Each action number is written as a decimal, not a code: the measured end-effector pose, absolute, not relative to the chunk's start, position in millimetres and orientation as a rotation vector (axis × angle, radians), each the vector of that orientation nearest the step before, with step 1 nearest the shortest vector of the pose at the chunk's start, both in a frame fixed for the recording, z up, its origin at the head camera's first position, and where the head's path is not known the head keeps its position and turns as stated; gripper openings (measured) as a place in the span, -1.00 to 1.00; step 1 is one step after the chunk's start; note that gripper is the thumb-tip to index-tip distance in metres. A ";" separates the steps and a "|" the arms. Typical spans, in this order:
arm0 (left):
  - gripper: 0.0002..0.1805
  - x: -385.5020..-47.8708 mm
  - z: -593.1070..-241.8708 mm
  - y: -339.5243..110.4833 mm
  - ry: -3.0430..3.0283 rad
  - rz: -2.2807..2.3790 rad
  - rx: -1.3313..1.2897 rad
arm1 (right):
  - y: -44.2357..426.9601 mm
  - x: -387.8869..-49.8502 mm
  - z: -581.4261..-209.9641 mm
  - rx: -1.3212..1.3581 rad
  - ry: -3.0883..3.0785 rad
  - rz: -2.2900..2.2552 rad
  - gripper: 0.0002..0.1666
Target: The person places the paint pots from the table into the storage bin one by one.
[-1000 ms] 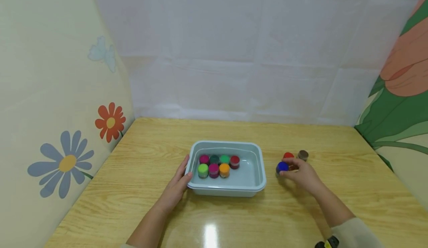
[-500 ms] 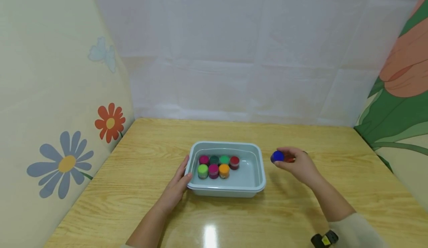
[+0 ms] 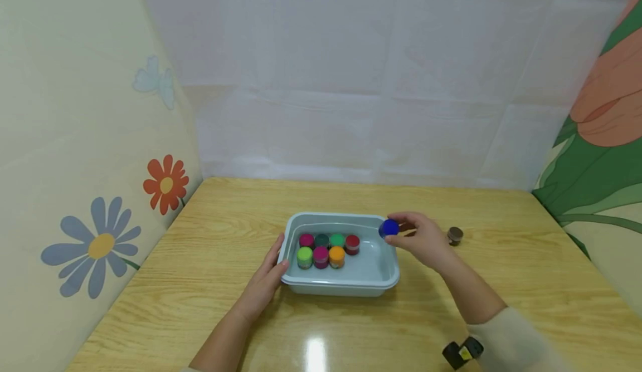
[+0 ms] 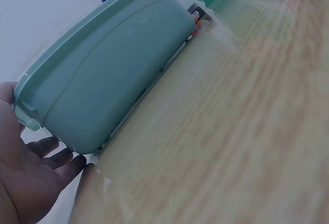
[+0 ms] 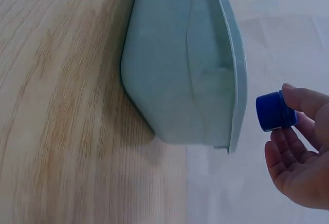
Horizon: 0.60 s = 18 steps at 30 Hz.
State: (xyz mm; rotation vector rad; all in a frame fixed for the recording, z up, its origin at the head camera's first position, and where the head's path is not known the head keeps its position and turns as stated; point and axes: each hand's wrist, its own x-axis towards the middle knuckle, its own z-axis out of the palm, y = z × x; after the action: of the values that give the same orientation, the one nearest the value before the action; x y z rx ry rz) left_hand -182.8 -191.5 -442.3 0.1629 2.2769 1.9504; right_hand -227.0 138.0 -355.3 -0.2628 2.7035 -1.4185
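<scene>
In the head view my right hand [image 3: 420,239] pinches a small paint jar with a blue lid [image 3: 389,228] between thumb and fingers, over the right rim of a pale blue-green plastic tub [image 3: 346,290]. The right wrist view has this blue jar [image 5: 270,112] raised just beyond the rim. My left hand [image 3: 263,277] grips the tub's left end, thumb over the rim and fingers along the outside. Inside the tub several jars stand in two rows at the left, among them a lime-green one [image 3: 304,257], an orange one [image 3: 336,257] and a red one [image 3: 353,244].
A brown-lidded jar [image 3: 455,235] stands on the wooden table [image 3: 501,272] right of the tub. Something red [image 4: 199,24] lies low beyond the tub in the left wrist view. A white cloth [image 3: 351,110] hangs behind; patterned panels flank both sides.
My right hand has lifted the blue-lidded jar from the table and carried it left to the tub's rim. The red jar outside the tub is now hidden in the head view. My left hand stays put.
</scene>
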 end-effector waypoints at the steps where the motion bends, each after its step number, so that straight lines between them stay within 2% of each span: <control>1: -0.31 -182.5 -442.0 -191.5 2.279 1.951 0.166 | 134.2 -227.3 -355.3 -0.261 2.691 -1.422 -0.43; 18: -0.32 -181.8 -441.3 -191.5 2.280 1.952 0.157 | 84.1 -239.2 -370.7 -0.298 2.660 -1.260 -0.52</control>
State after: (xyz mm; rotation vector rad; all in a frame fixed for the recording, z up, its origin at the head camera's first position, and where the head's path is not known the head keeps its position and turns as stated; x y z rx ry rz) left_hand -181.8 -191.5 -441.3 0.1569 2.2804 1.9519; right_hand -239.2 84.1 -370.7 -0.2982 2.6602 -1.2604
